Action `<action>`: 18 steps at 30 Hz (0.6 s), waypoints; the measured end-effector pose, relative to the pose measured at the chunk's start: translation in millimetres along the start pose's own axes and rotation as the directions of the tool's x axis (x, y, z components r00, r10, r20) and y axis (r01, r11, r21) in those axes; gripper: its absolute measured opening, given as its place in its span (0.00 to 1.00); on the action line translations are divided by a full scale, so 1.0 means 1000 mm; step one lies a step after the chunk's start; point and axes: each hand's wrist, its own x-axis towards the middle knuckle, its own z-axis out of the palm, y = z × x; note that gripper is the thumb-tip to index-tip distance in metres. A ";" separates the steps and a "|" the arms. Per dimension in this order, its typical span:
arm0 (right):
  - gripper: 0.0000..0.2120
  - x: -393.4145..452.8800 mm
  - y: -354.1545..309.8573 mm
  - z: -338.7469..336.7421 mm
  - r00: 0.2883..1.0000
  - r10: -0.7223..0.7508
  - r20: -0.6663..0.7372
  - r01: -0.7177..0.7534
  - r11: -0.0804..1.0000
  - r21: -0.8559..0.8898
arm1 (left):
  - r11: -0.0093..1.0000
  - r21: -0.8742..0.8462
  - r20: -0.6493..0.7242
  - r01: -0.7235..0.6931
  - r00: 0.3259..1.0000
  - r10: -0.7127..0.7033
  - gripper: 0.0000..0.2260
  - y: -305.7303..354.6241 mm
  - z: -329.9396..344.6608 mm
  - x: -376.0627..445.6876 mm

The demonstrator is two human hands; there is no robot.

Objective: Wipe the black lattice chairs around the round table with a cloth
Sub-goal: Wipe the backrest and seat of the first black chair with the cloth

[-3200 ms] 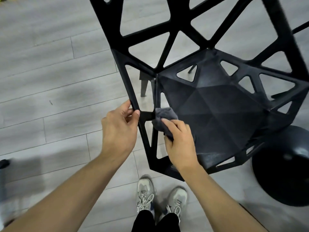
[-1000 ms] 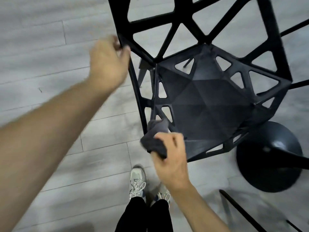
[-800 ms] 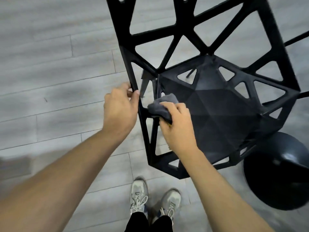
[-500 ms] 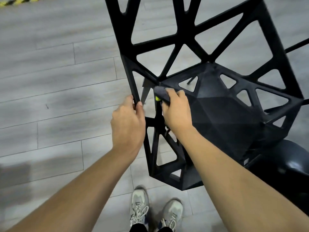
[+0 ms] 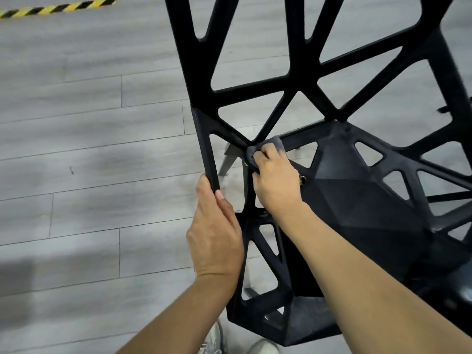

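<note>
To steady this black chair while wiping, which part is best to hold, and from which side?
Judging by its shape, grip the bare side bar of the black chair, coming from the left, outside the frame. It is slim enough to wrap, as the left hand does, and it leaves the right hand with the cloth free at the joint.

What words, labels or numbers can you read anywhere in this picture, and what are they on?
No readable text anywhere in the head view.
Black lattice chair: no brand or label visible.
Grey cloth gripped by the right hand: no tag showing.
Yellow-and-black striped tape on the floor: a warning pattern only, no words.
Small yellowish spot beside the right hand: too small to tell what it is.
Left hand grips a chair strut; nothing written there.
</note>
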 end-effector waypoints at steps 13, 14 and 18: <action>0.17 0.007 -0.027 -0.011 0.981 -0.111 0.159 0.140 0.973 -0.183 | 1.000 0.025 -0.027 0.019 0.999 -0.018 0.21 -0.001 0.004 0.003; 0.16 0.010 -0.030 -0.011 0.978 -0.091 0.188 0.133 0.965 -0.225 | 0.999 0.020 -0.019 0.025 1.000 -0.025 0.21 -0.001 0.004 0.002; 0.18 0.003 -0.030 -0.016 0.975 -0.060 0.215 0.130 0.936 -0.326 | 1.000 -0.004 -0.002 0.019 1.000 -0.019 0.23 0.003 0.001 0.002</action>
